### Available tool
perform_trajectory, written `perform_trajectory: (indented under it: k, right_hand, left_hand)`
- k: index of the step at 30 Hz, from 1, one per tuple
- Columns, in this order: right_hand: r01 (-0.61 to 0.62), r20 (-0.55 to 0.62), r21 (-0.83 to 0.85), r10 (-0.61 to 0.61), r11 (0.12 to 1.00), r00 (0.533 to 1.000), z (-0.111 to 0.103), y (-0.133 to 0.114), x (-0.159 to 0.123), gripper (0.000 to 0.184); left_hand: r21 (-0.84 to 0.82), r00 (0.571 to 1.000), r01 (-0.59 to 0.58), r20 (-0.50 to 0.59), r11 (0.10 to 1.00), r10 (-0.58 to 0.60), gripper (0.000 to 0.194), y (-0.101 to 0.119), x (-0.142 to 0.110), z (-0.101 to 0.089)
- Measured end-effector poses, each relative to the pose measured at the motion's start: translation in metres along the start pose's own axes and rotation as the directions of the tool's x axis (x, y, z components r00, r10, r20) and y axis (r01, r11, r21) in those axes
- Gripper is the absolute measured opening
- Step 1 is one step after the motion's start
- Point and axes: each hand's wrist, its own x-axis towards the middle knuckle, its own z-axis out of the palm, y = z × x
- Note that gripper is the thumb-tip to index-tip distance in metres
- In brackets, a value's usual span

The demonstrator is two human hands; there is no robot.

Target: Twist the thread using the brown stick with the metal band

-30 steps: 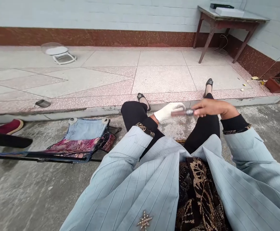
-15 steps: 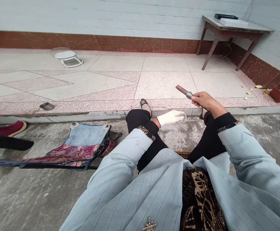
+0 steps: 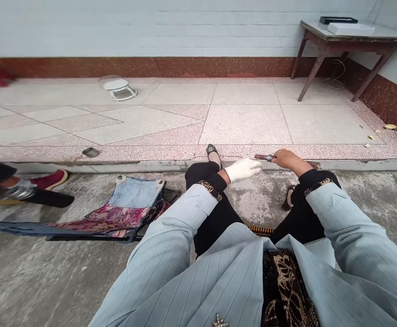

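A white knitted glove covers my left hand (image 3: 242, 170), which is held out over the gap between my knees. Its fingers are pressed together; whatever is at their tips is too small or faint to make out. My bare right hand (image 3: 286, 159) is closed round a short brown stick-like tool (image 3: 261, 157) with silvery wire wound about it near my fingers. The tool points left, its free end just above the gloved fingertips. I cannot tell whether they touch.
A raised tiled step (image 3: 171, 152) runs across in front of my feet. To my left stands a low folding chair with denim and floral cloth (image 3: 133, 193), with another person's leg and red shoe (image 3: 50, 180) beyond. A white stool (image 3: 118, 86) and a wooden table (image 3: 316, 43) stand farther back.
My right hand has lowered the tool, bringing it from a raised slant to nearly level near the glove. My left hand has hardly moved. The view has shifted left, showing more of the other person's leg.
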Motion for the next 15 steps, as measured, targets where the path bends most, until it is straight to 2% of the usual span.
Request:
perform_trajectory:
  k: [2, 4, 6, 8, 9, 10, 11, 12, 15]
  right_hand:
    - [0.054, 0.135, 0.001, -0.054, 0.999, 0.989, -0.001, 0.001, 0.003, 0.027]
    - [0.103, 0.296, 0.025, -0.106, 0.994, 0.949, -0.004, 0.004, 0.005, 0.024]
    - [0.157, 0.452, 0.136, -0.202, 0.978, 0.869, -0.011, 0.009, 0.006, 0.024]
    - [0.237, 0.521, 0.351, -0.399, 0.906, 0.754, -0.022, 0.016, 0.007, 0.025]
    - [0.283, 0.497, 0.473, -0.518, 0.834, 0.696, -0.03, 0.02, 0.007, 0.028]
    - [0.329, 0.423, 0.578, -0.619, 0.746, 0.662, -0.037, 0.025, 0.007, 0.032]
    - [0.361, 0.32, 0.652, -0.673, 0.667, 0.667, -0.045, 0.029, 0.006, 0.034]
    - [0.391, 0.221, 0.686, -0.688, 0.614, 0.691, -0.052, 0.032, 0.006, 0.035]
    - [0.42, 0.029, 0.728, -0.637, 0.541, 0.77, -0.064, 0.038, 0.007, 0.034]
  left_hand:
    - [-0.039, 1.0, 0.022, 0.007, 0.999, -0.022, 0.03, -0.005, 0.007, -0.008]
    - [-0.081, 1.0, 0.023, 0.018, 0.996, -0.022, 0.026, -0.008, 0.015, -0.017]
    - [-0.165, 1.0, 0.02, 0.002, 0.986, -0.02, 0.024, -0.014, 0.023, -0.026]
    - [-0.282, 0.999, 0.016, -0.033, 0.959, -0.026, 0.025, -0.022, 0.031, -0.033]
    - [-0.332, 0.998, 0.013, -0.053, 0.943, -0.032, 0.027, -0.027, 0.034, -0.036]
    - [-0.365, 0.997, 0.01, -0.071, 0.931, -0.038, 0.029, -0.032, 0.037, -0.039]
    - [-0.385, 0.995, 0.006, -0.088, 0.923, -0.043, 0.032, -0.038, 0.039, -0.04]
    - [-0.41, 0.994, 0.001, -0.1, 0.912, -0.046, 0.034, -0.043, 0.041, -0.04]
    - [-0.512, 0.991, 0.013, -0.108, 0.859, -0.08, 0.036, -0.05, 0.042, -0.033]
